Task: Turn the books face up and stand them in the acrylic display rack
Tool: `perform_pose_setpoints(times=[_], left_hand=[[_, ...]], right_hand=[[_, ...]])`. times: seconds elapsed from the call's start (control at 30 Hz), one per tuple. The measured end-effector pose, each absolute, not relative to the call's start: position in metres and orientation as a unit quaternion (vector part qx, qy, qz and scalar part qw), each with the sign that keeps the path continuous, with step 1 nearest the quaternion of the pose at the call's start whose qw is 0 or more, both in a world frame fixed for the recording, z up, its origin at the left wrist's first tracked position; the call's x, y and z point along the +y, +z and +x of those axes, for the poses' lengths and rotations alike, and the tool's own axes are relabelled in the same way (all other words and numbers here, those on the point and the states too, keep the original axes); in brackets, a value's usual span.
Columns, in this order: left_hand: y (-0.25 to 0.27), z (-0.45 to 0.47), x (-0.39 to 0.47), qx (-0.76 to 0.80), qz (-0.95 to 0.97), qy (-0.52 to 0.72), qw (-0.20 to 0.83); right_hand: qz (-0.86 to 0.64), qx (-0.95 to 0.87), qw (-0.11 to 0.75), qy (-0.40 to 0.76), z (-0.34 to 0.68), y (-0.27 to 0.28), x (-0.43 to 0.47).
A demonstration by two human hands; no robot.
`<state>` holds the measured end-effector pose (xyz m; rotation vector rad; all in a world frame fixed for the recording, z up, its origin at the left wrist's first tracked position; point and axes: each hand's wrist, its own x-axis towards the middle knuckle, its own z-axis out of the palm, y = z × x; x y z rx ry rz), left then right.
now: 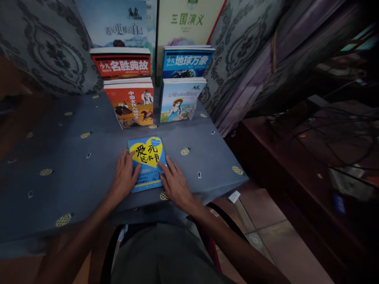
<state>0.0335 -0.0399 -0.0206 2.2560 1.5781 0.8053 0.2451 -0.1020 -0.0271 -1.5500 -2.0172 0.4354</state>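
Note:
A blue book (pixel 149 173) with a yellow heart on its cover lies flat near the table's front edge. My left hand (pixel 124 172) rests along the book's left edge, its thumb on the cover and its fingers stretched out. On the opposite side, my right hand (pixel 175 180) touches the right edge with fingers extended and slightly spread. Both hands look open, one at each side of the book. Behind it stand an orange book (pixel 130 104) and a light-blue book (pixel 178 101) with a girl on the cover.
Farther back stand a red book (pixel 121 65), a blue earth book (pixel 188 63) and two tall books against the patterned wall covering (pixel 53 47). A grey cloth with pineapple prints covers the table (pixel 97 173). Right of it is a dark wooden surface (pixel 284 157) with tangled cables.

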Motion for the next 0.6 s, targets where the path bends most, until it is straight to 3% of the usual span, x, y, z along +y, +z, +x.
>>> perform_pose_setpoints(times=[0.23,0.6], left_hand=[[-0.025,0.029,-0.031,0.553,0.755,0.301,0.185],[-0.009,0.053,-0.028,0.562,0.427,0.483,0.518]], right_hand=[[-0.57,-0.725,0.327,0.204,0.251,-0.031,-0.13],[-0.567,-0.661,0.396,0.291,0.258,-0.029,-0.121]])
